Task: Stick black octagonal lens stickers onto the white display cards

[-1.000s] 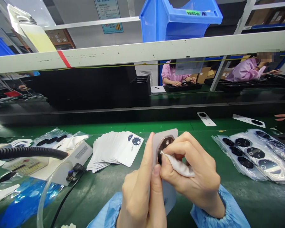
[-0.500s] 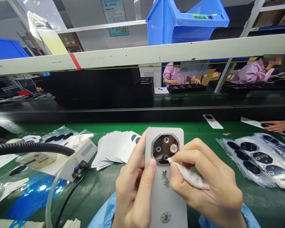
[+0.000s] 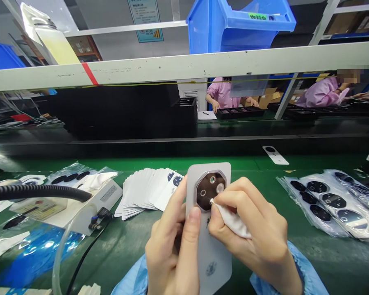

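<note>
My left hand (image 3: pixel 180 241) grips a grey phone back cover (image 3: pixel 215 250) by its left edge, thumb in front, holding it upright and slightly tilted. Near its top sits a dark octagonal camera plate (image 3: pixel 206 189) with several round lens openings. Between the thumb and fingers of my right hand (image 3: pixel 252 229) is a white cloth (image 3: pixel 233 219). Its pointed tip touches the lower part of the camera plate, by a lens opening. My right fingers cover the plate's right edge and part of the cover below it.
Left of my hands are a fan of white cards (image 3: pixel 144 190), a white box (image 3: pixel 101 196) and a black ribbed hose (image 3: pixel 39 192). Bagged camera plates (image 3: pixel 333 200) lie at right. A single card (image 3: pixel 275 155) lies farther back. Two people in pink work beyond the rail (image 3: pixel 172 65).
The phone cover has turned and shifted slightly left, and my right hand with the cloth has moved left with it. Another person's hand at the far right has left the view.
</note>
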Available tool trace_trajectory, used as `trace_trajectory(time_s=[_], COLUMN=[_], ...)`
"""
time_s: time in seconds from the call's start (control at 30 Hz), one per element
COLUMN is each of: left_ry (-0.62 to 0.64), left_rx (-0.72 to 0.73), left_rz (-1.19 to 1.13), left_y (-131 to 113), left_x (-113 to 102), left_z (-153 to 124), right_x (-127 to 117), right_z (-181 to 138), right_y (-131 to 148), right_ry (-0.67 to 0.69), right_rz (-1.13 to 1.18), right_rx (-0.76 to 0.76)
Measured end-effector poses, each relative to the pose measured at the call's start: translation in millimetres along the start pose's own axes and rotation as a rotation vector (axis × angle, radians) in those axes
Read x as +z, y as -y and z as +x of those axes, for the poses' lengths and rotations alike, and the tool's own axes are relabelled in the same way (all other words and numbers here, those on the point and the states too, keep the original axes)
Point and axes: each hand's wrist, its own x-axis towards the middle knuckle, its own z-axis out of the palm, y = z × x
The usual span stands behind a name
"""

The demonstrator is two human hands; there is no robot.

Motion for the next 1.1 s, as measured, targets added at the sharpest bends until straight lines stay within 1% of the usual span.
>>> trace_trajectory(time_s=[0.13, 0.27, 0.37, 0.47, 0.63, 0.73, 0.83, 0.9, 1.03, 1.1], left_ry=[0.041, 0.038, 0.038, 0.05, 0.007, 0.022, 0.044, 0.04, 0.043, 0.044], left_rx=[0.033, 0.046, 0.041, 0.015, -0.029, -0.005, 0.004, 0.017, 0.051, 0.044], left_rz=[-0.051, -0.067, -0.088, -0.124, -0.068, -0.074, -0.085, -0.078, -0.092, -0.085], left_y=[1.2, 0.7, 0.0, -0.3, -0.6, -0.4, 0.0, -0.1, -0.8, -0.9], left_x=[2.1, 3.5, 3.8, 2.9, -0.5, -1.4, -1.0, 0.2, 2.5, 2.3], left_z=[1.4, 1.8, 1.5, 1.2, 0.1, -0.6, -0.5, 0.0, 1.6, 2.1], right_x=[-1.3, -0.9, 0.2, -0.1, -0.9, -0.5, -0.8, -1.2, -1.4, -1.3], right_z=[1.1, 2.3, 1.7, 0.8, 0.5, -0.3, -1.0, -1.0, -0.5, -0.5], right_y=[-2.5, -3.0, -2.9, -3.0, -0.9, 0.1, 0.0, -0.3, -1.4, -2.0], right_ry=[0.028, 0.011, -0.012, 0.004, 0.006, -0.018, 0.001, 0.013, -0.02, -0.003], right_rz=[0.017, 0.037, 0.02, 0.016, 0.007, -0.029, -0.029, -0.018, -0.027, -0.033], right_rx=[0.002, 0.006, 0.004, -0.004, 0.0, -0.007, -0.025, -0.018, -0.002, 0.001])
